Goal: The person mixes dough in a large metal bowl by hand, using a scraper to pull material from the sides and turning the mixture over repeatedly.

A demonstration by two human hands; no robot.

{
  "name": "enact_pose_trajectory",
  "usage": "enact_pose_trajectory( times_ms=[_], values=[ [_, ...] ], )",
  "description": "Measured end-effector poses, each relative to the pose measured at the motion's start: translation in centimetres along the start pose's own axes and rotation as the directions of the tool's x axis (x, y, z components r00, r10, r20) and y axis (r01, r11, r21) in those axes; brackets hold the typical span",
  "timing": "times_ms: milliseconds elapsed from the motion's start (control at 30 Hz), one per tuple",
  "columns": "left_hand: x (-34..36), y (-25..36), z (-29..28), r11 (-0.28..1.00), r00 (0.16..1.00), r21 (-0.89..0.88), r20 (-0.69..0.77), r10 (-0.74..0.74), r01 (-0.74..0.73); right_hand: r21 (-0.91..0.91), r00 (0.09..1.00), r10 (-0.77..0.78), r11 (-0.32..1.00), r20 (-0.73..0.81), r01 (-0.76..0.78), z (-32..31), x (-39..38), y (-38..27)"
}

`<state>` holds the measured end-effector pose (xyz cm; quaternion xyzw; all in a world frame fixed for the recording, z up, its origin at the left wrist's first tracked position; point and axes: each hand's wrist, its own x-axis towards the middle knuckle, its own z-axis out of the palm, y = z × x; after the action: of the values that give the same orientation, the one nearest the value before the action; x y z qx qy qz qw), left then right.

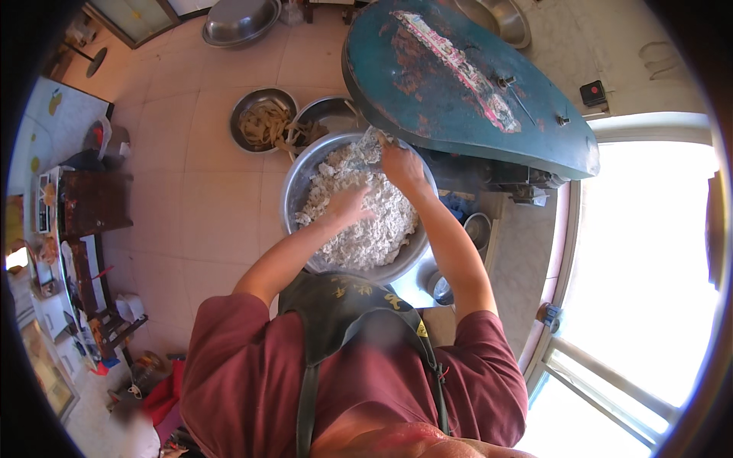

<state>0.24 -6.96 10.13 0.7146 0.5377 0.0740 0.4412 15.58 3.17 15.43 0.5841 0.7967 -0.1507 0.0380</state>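
A large steel basin (294, 179) stands in front of me, filled with white crumbly dough pieces (366, 233). My left hand (350, 204) lies pressed into the crumbs near the basin's middle, its fingers curled into the mass. My right hand (400, 164) is at the basin's far rim, fingers closed on a clump of the white dough. Both forearms reach in from my dark red sleeves over a dark apron.
A teal, worn metal machine cover (466, 84) overhangs the basin at the far right. On the tiled floor stand a bowl of pale dough strips (263, 120), a second steel bowl (330, 113) and a big empty basin (240, 21). A bright window (649, 252) is at right; dark shelving (92, 206) at left.
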Motion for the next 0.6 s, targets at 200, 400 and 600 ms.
enact_pose_trajectory(
  times_ms=[200,400,600],
  values=[
    [1.3,-3.0,3.5,0.99,0.991,0.054,-0.019,0.131,-0.13,-0.062,0.975,-0.199,0.979,-0.099,0.194,4.1,-1.9,0.6],
    [0.6,-3.1,2.4,0.999,0.995,0.052,-0.102,0.009,-0.003,0.1,0.983,-0.048,0.993,-0.18,0.067,-0.6,-2.3,0.6],
    [1.3,-1.6,3.0,0.978,0.999,0.205,-0.005,-0.048,0.048,-0.057,0.992,-0.024,0.998,-0.123,0.017,2.7,0.6,3.6]
  ],
)
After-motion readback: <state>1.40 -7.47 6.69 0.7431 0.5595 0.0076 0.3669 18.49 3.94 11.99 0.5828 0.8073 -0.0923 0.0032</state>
